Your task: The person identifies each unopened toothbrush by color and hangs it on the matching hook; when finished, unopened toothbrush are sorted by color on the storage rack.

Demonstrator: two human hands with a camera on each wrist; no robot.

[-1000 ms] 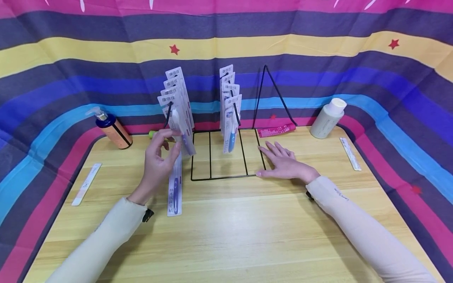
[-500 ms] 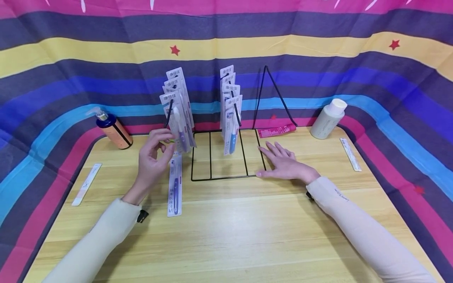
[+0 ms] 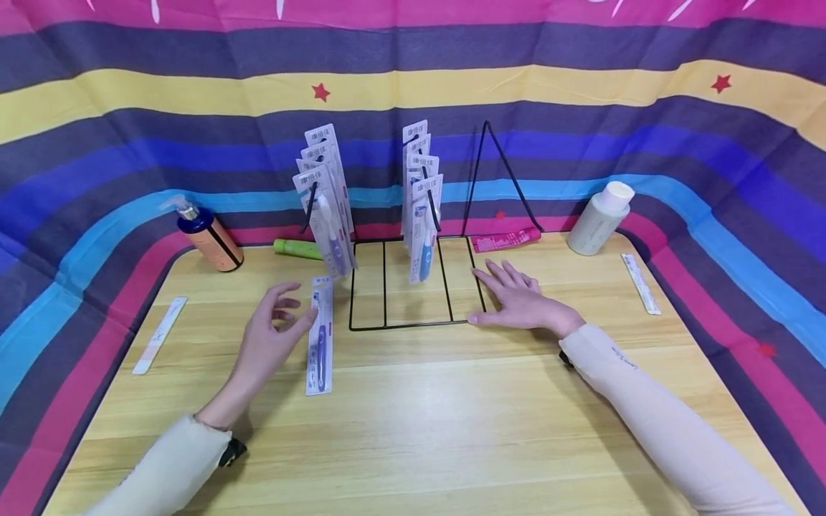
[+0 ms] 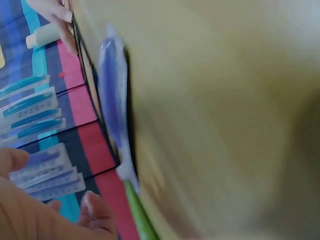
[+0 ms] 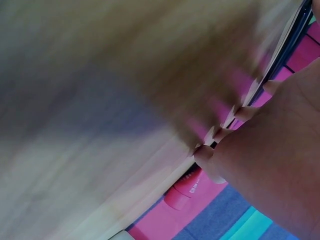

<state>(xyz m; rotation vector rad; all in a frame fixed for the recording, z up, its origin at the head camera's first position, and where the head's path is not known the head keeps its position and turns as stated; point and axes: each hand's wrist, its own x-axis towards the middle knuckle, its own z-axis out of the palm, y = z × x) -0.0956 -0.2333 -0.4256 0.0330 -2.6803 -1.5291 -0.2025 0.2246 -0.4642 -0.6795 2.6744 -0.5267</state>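
1. The left hand point(image 3: 267, 337) hovers just above the tabletop point(image 3: 413, 423) with its fingers point(image 3: 284, 294) loosely spread and released — nothing in its grasp, the thumb reaching toward the packaged toothbrush point(image 3: 320, 335) just beside it.
2. That packaged toothbrush lies flat on the wood, long and narrow, between the left hand and the front-left corner of the black wire rack point(image 3: 413, 326). The left wrist view shows the pack point(image 4: 114, 107) as a blue-and-clear blur along the tabletop's edge, apart from the fingertips.
3. The right hand point(image 3: 519, 301) lies palm-down on the tabletop, fingers straight and flat — holding nothing, with the thumb tip at the rack's front-right corner. The right wrist view is heavily blurred; the fingertips point(image 5: 250, 112) sit right by the rack's dark wire.
4. On the rack, two rows of carded toothbrushes hang upright: the left row point(image 3: 325, 193) on the left peg, the right row point(image 3: 419, 193) nearer the middle, and a bare triangular wire frame point(image 3: 500, 168) stands on the right.
5. Round the edges: a pump bottle point(image 3: 206, 236) at far left, a green tube point(image 3: 297, 249) behind the left row, a pink tube point(image 3: 505, 238) behind the right hand, and a white bottle point(image 3: 600, 218) at far right.
6. Two slim flat packs lie near the tabletop's sides, one left point(image 3: 160, 335) and one right point(image 3: 641, 283).
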